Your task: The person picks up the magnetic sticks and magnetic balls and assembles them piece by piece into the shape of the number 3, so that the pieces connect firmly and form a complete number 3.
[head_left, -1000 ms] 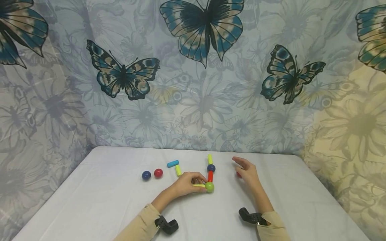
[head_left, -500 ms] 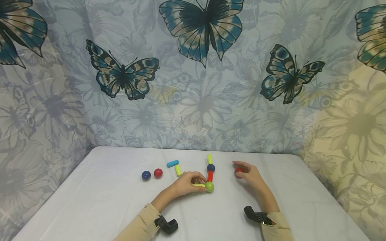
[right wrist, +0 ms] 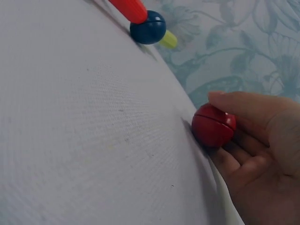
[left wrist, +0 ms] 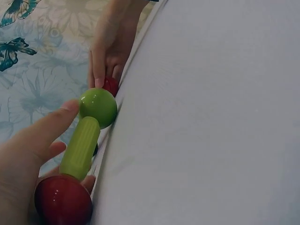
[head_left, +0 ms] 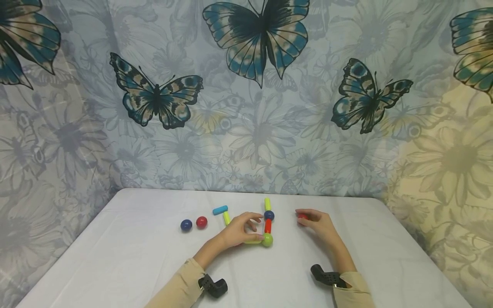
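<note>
On the table, a yellow-green rod (left wrist: 80, 147) links a green ball (head_left: 267, 240) to a red ball (left wrist: 63, 201) that my left hand mostly hides from the head view. Beyond the green ball run a red rod (head_left: 268, 226), a dark blue ball (head_left: 268, 215) and another yellow-green rod (head_left: 267, 204). My left hand (head_left: 239, 231) is spread above the near rod, its thumb tip at the green ball and its fingers apart from the thumb. Over to the right, my right hand (head_left: 319, 222) holds a separate red ball (right wrist: 213, 125) between thumb and fingers.
Left of the hands lie a loose blue ball (head_left: 186, 225) and a red ball (head_left: 202, 222). Behind them are a light blue rod (head_left: 220, 210) and a yellow-green rod (head_left: 226, 218), partly covered by the left hand. A butterfly-print cloth (head_left: 246, 141) hangs behind the white table (head_left: 154, 265).
My left hand has let go of the yellow-green rod, its fingers lifting away. My right hand has drawn back slightly and taken hold of the red ball.
</note>
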{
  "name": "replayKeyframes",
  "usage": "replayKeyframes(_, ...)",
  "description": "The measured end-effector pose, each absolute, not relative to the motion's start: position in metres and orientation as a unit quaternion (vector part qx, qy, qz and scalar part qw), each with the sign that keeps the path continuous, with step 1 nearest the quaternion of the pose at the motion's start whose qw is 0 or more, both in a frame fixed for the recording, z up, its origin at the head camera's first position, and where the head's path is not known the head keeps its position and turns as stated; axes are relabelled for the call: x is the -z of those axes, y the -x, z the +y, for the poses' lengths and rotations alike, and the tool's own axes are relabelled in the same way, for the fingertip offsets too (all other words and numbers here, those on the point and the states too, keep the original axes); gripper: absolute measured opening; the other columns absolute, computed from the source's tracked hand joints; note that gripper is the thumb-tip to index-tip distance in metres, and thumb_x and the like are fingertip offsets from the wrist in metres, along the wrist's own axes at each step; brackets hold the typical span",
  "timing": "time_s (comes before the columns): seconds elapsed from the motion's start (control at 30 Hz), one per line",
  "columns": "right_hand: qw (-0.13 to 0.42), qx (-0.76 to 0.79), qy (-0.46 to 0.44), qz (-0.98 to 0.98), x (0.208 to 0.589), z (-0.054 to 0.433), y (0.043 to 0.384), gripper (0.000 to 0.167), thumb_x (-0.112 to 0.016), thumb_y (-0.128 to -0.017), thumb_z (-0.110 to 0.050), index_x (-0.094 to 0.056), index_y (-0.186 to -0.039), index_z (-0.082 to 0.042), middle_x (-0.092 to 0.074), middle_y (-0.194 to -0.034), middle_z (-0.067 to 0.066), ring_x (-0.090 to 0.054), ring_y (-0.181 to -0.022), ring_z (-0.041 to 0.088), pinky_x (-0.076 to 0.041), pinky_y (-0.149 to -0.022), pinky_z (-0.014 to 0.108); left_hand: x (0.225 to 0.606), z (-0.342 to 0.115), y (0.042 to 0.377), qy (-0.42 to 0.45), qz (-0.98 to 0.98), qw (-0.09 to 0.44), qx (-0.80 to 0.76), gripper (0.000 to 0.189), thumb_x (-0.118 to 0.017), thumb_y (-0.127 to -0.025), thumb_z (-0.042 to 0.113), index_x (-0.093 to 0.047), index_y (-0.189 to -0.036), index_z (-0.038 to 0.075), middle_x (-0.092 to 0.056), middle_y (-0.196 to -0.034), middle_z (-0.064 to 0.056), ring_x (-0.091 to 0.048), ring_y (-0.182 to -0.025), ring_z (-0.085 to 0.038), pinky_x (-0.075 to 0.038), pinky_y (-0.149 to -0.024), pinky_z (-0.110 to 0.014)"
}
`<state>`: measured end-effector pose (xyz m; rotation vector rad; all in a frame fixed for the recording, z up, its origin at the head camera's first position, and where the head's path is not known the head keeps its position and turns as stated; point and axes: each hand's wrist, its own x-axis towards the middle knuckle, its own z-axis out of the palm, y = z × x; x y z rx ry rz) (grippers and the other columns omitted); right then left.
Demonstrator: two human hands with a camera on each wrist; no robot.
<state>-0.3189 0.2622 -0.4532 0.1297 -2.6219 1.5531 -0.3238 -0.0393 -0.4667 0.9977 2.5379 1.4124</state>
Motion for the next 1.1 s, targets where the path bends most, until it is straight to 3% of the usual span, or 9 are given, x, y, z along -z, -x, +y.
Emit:
replayKeyframes(0.27,0.021,-0.517,-0.043,-0.855,0.454,0.265,0.318,0.037,-0.064,-0.092,-0.012,-0.062,-0.129,-0.005,-0.061,-0.136,0.013,-0.050,-0.134,0.030,-0.036,-0.095,0.006,0.464,-0.033,0.333,-0.341,0.807,0.065,-0.478,0.062,-0.080,-0.081,0.025,-0.054,-0.137,0.018,-0.056,-0.131,-0.005,-0.062,-0.113,-0.021,-0.054,-0.085,-0.018)
replayKeyframes(0.47,0.019,-0.516,-0.047,-0.855,0.456,0.266,0.320,0.039,-0.066,-0.092,-0.017,-0.062,-0.129,-0.006,-0.061,-0.135,0.012,-0.052,-0.132,0.029,-0.038,-0.097,0.009,0.463,-0.032,0.337,-0.352,0.807,0.078,-0.468,0.056,-0.081,-0.081,0.025,-0.060,-0.132,0.018,-0.060,-0.122,-0.003,-0.064,-0.107,-0.015,-0.054,-0.085,-0.019)
replayKeyframes(0.7,0.028,-0.515,-0.032,-0.856,0.458,0.264,0.321,0.040,-0.072,-0.088,-0.024,-0.066,-0.125,-0.010,-0.065,-0.131,0.009,-0.058,-0.126,0.019,-0.041,-0.096,0.010,0.467,-0.032,0.339,-0.345,0.805,0.103,-0.472,0.050,-0.080,-0.082,0.024,-0.064,-0.129,0.021,-0.061,-0.115,-0.002,-0.066,-0.097,-0.007,-0.054,-0.084,-0.018)
replayKeyframes(1.1,0.023,-0.505,-0.071,-0.860,0.453,0.264,0.318,0.037,-0.068,-0.090,-0.012,-0.064,-0.125,-0.001,-0.064,-0.130,0.018,-0.057,-0.126,0.033,-0.041,-0.089,0.006,0.465,-0.033,0.337,-0.342,0.809,0.103,-0.467,0.050,-0.079,-0.082,0.024,-0.064,-0.130,0.019,-0.065,-0.109,-0.003,-0.065,-0.091,-0.003,-0.053,-0.082,-0.018)
